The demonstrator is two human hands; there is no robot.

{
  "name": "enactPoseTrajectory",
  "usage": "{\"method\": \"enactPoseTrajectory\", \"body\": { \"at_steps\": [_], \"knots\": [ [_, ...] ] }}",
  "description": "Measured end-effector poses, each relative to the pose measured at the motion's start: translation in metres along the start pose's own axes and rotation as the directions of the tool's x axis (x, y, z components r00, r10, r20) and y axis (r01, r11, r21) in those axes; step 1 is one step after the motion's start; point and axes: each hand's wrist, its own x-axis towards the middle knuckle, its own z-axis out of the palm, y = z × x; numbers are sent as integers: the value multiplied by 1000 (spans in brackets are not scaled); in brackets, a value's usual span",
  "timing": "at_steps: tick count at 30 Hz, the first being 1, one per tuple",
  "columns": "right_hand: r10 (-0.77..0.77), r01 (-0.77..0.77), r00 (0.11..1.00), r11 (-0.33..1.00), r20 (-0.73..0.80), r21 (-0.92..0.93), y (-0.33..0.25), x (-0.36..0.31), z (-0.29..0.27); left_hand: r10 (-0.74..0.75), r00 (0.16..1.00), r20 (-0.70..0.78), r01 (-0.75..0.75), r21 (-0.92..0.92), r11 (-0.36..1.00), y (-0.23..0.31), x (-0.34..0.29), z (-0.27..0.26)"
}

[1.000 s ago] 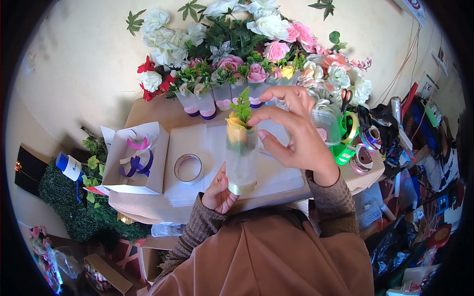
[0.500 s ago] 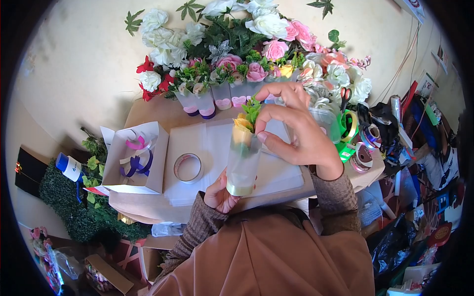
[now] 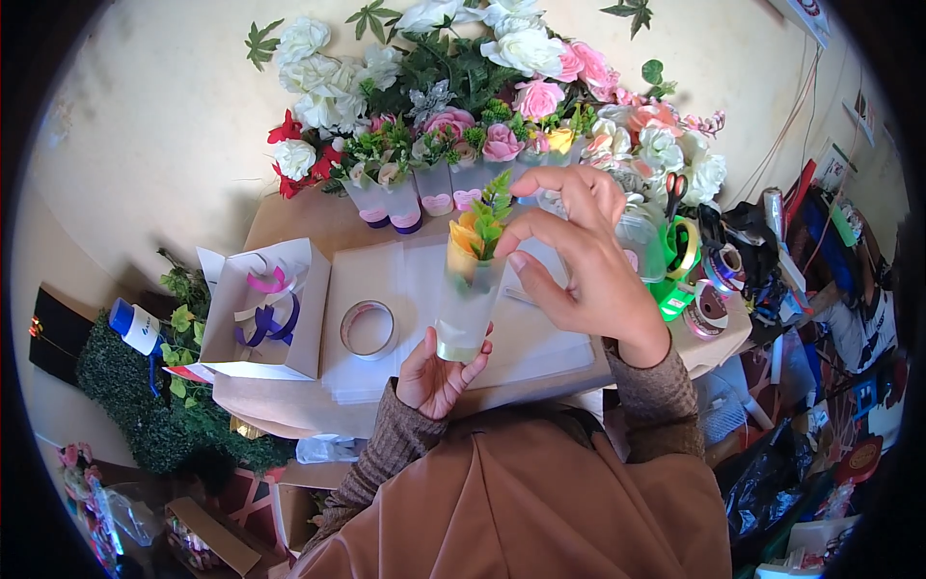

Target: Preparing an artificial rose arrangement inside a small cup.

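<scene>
My left hand (image 3: 439, 374) holds a small bouquet by its base: a translucent paper sleeve (image 3: 467, 314) with a pale green band at the bottom. A yellow artificial rose (image 3: 466, 236) and a green leafy sprig (image 3: 496, 214) stick out of the sleeve's top. At the rim, my right hand (image 3: 579, 256) is curved beside the sprig. Its thumb and fingers are apart with nothing between them; the index fingertip is next to the leaves, and I cannot tell whether it touches. Beneath the bouquet lie translucent paper sheets (image 3: 391, 275), with a roll of clear tape (image 3: 368, 329) on them.
On the left stands a white box (image 3: 256, 338) with purple and pink ribbon pieces. Several sleeved bouquets (image 3: 400, 207) line the table's back, before a bank of artificial flowers (image 3: 526, 48). Scissors (image 3: 675, 191), a green tape dispenser (image 3: 675, 280) and ribbon spools (image 3: 709, 309) crowd the right side.
The bouquet has risen slightly and shifted left in my left hand, whose fingers now show under its base. The leafy sprig stands out more beside the rose. My right hand has barely moved.
</scene>
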Motion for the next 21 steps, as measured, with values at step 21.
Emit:
{"method": "enactPoseTrajectory", "body": {
  "at_steps": [21],
  "knots": [
    [-38,4,983,983,180,185,10,0,2,-146,981,131,177,-274,945,0,2,-6]
  ]
}}
